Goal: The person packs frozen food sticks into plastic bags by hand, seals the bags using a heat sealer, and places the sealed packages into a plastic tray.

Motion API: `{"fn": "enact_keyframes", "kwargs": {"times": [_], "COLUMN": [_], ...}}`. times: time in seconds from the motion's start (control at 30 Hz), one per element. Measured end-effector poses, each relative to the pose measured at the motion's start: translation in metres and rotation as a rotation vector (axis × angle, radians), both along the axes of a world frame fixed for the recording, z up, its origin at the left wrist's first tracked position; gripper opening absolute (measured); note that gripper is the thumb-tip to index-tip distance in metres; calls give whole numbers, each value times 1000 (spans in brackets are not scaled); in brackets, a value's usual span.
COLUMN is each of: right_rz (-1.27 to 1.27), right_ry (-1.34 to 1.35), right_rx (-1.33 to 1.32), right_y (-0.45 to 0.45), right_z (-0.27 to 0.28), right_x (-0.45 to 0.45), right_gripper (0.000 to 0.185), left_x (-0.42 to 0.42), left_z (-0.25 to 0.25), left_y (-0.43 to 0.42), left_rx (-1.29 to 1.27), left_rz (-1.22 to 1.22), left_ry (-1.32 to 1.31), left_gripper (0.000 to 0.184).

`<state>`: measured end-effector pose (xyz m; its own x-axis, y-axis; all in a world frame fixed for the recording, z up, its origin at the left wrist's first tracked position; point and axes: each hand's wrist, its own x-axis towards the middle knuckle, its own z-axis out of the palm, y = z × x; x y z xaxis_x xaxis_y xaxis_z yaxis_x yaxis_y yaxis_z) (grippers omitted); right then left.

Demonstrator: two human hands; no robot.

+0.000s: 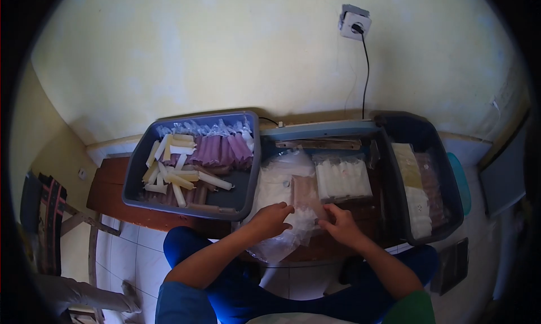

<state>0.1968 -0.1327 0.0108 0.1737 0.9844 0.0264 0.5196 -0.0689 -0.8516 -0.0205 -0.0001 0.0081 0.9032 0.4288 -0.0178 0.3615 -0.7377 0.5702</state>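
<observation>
On the bench in front of me lies a clear plastic bag with a pinkish-brown pack in it or under it. My left hand is over the bag's left side, thumb and fingers apart. At the right edge, my right hand has its curled fingers and thumb on the plastic beside the brown pack. Just beyond it sits a clear-wrapped pack of white sticks. More pale plastic bags lie under and left of the brown pack.
A grey tub at left holds loose white, yellow and purple filled tubes. A dark tub at right holds yellow, white and brownish packs. Behind are a wall socket and cable. Another person's leg shows lower left.
</observation>
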Motion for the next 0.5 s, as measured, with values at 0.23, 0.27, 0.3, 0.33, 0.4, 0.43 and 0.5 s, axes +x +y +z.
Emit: {"fn": "enact_keyframes", "kwargs": {"times": [0.23,0.27,0.3,0.33,0.4,0.43,0.5], "right_rz": [64,70,79,83,97,98,151], "right_ry": [-32,52,135,131,66,66,47], "right_rx": [8,-34,-72,-65,-121,-121,-203], "right_y": [-4,-6,-4,0,-4,-6,-5], "right_z": [-5,-8,-9,-7,-1,2,7], "right_x": [-10,-10,-11,-10,-14,-16,-16], "right_gripper": [40,39,38,38,39,39,37], "left_x": [5,6,7,9,7,7,9], "left_z": [-10,-14,-19,-22,-25,-21,-15], "left_y": [-5,-4,-2,1,-2,-2,4], "left_rx": [181,211,211,226,225,201,192], "left_rz": [17,39,42,72,99,141,189], "left_ry": [165,157,157,131,116,88,47], "left_gripper": [24,20,20,16,13,12,12]}}
